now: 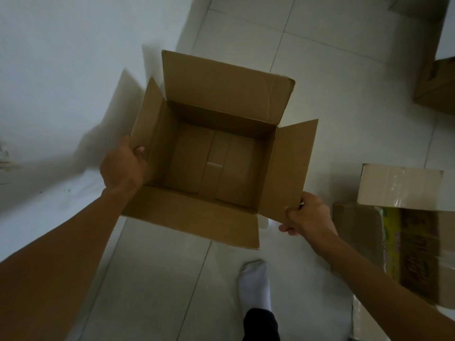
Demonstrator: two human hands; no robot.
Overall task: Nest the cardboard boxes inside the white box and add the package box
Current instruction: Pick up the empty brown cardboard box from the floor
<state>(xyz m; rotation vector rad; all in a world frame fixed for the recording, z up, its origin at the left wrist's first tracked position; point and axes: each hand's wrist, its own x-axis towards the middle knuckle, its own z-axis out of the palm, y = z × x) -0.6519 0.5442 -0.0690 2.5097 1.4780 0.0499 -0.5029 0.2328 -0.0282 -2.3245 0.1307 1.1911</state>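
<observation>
Both grips are closed on one open cardboard box (216, 153); the left hand (123, 166) clamps the left flap near its lower corner, thumb showing on the inner face, fingers hidden behind the board; the right hand (307, 217) pinches the lower corner of the right flap, fingers curled over its edge. Held between the two hands, the box hangs above the tiled floor (152, 286), mouth up toward the camera; all four flaps stand open, the far one upright, the near one folded down toward the person; inside it is empty, with a strip of tape along the bottom seam. Left of the box lies a pale white surface (49, 70), blurred, so I cannot tell whether it is the white box. Right of the right hand, on the floor, lies a printed carton (416, 249) with green and brown markings, its pale flap (398, 188) raised; further off, at the upper right edge, stands another brown box (438, 87). Below the held box, a foot in a white sock (254, 284) rests on the tiles.
</observation>
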